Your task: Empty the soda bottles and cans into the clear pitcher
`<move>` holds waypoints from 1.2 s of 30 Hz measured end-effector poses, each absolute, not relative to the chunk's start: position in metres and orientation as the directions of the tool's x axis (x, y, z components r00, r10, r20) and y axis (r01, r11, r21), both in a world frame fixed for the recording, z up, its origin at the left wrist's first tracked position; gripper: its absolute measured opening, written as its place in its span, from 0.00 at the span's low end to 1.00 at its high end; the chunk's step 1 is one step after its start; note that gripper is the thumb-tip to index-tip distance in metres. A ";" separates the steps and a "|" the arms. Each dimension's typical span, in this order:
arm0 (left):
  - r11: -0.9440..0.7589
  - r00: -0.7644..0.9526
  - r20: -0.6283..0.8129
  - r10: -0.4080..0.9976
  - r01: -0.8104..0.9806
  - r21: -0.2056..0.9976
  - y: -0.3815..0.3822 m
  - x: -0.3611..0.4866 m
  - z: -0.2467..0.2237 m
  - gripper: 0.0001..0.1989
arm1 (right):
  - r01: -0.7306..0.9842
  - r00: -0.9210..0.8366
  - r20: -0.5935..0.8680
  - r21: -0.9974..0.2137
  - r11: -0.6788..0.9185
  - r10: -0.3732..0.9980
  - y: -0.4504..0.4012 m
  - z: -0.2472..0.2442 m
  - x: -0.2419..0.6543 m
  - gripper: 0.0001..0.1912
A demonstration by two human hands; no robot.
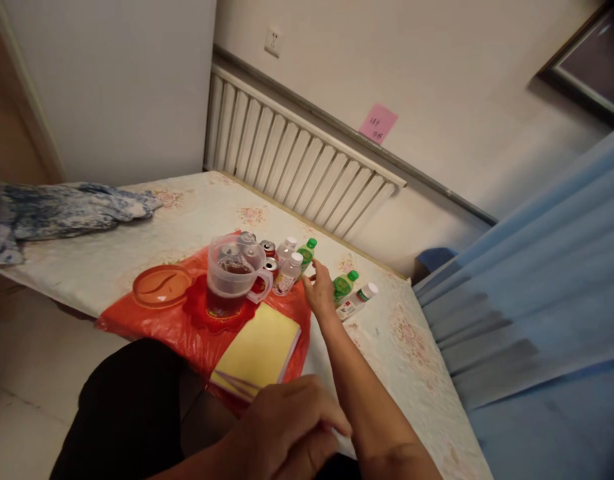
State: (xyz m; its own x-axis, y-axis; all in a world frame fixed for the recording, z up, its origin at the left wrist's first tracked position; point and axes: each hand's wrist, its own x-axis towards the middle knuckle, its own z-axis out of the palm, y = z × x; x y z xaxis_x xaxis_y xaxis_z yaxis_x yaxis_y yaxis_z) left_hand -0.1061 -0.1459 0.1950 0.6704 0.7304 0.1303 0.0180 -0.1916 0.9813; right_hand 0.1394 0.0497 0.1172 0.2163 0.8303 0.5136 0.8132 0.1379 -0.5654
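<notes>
My right hand (319, 288) reaches over the table beside a green-capped bottle (307, 255), its fingers curled at the bottle's right side; contact is hard to make out. Close to the camera is my left hand (299, 427), fingers bent, above the near edge of a yellow pad (259, 343); nothing shows in it. Two white-capped bottles (287, 275) and several cans (267, 248) stand left of the green-capped bottle. A clear jug (231, 283) of dark liquid rests on a red scalloped dish (191, 308). An orange lid (161, 287) lies to its left.
Red plastic (137, 322) lies under the jug and pad. Another green-capped bottle (343, 287) and a white-labelled bottle (355, 303) are right of my right hand. Patterned cloth (71, 210) lies at the far left. A radiator (297, 160) runs behind the table; a blue curtain (551, 280) hangs at right.
</notes>
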 end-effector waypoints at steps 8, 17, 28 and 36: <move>-0.167 0.653 0.050 0.756 0.119 0.979 -0.099 -0.095 0.138 0.06 | 0.983 0.045 0.343 -0.184 0.020 0.938 0.103 0.139 0.118 0.27; -0.181 0.626 0.028 0.779 0.182 0.967 -0.088 -0.098 0.109 0.06 | 0.975 0.008 0.312 -0.213 0.062 0.950 0.097 0.137 0.126 0.18; -0.371 0.307 0.277 0.911 0.314 0.874 -0.062 -0.085 0.068 0.31 | 0.819 -0.028 0.421 -0.510 0.262 0.907 0.003 0.182 0.143 0.15; -0.378 0.355 0.237 0.904 0.409 0.831 -0.059 -0.085 0.083 0.44 | 0.601 -0.174 0.338 -0.708 0.372 0.925 -0.065 0.195 0.119 0.15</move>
